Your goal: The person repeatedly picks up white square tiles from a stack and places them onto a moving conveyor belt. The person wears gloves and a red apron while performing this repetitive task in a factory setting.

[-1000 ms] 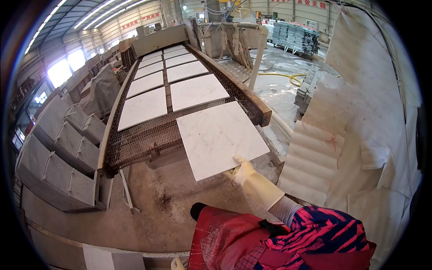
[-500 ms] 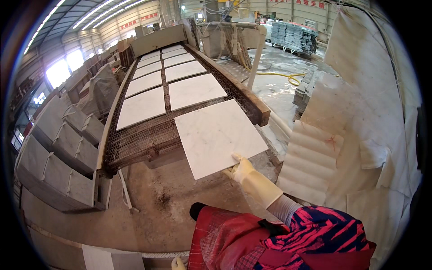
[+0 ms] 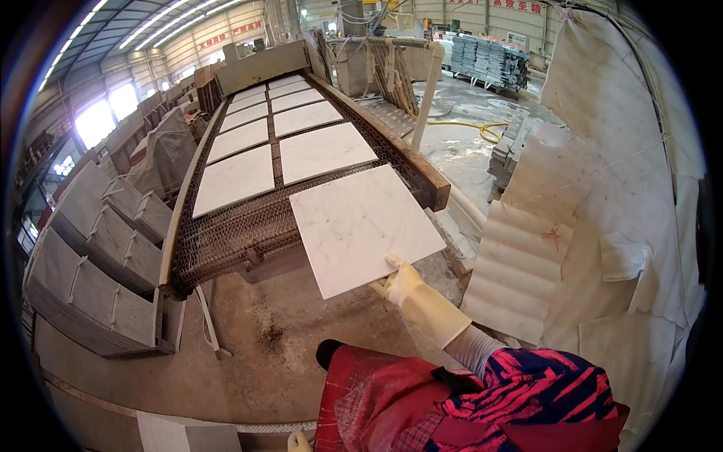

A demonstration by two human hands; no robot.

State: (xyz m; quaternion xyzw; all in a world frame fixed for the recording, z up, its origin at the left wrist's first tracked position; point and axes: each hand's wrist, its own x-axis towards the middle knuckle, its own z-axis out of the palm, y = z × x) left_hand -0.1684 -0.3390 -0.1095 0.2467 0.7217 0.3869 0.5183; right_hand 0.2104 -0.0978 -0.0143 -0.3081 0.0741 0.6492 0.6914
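Note:
A square white marble tile [image 3: 361,226] with faint grey veins overhangs the near end of a mesh conveyor belt [image 3: 226,241]. My right hand [image 3: 410,292], in a pale yellow rubber glove, grips the tile's near edge, thumb on top and fingers underneath. Further up the belt, several more white tiles [image 3: 324,151] lie flat in two rows. At the bottom edge only a bit of my gloved left hand [image 3: 300,441] shows, beside a white textured strip [image 3: 275,427]; most of its fingers are cut off by the frame.
Strapped stone slabs [image 3: 83,286] stand on the left. A wooden rail [image 3: 407,162] borders the belt's right side. White sheeting [image 3: 602,188] hangs at the right. Pale blocks [image 3: 184,435] sit at lower left. A yellow hose [image 3: 486,132] lies on the wet floor.
Hardly anything differs. The view has shifted very slightly; my right hand keeps its grip on the tile's near edge, and the tile stays in the same place at the belt's end.

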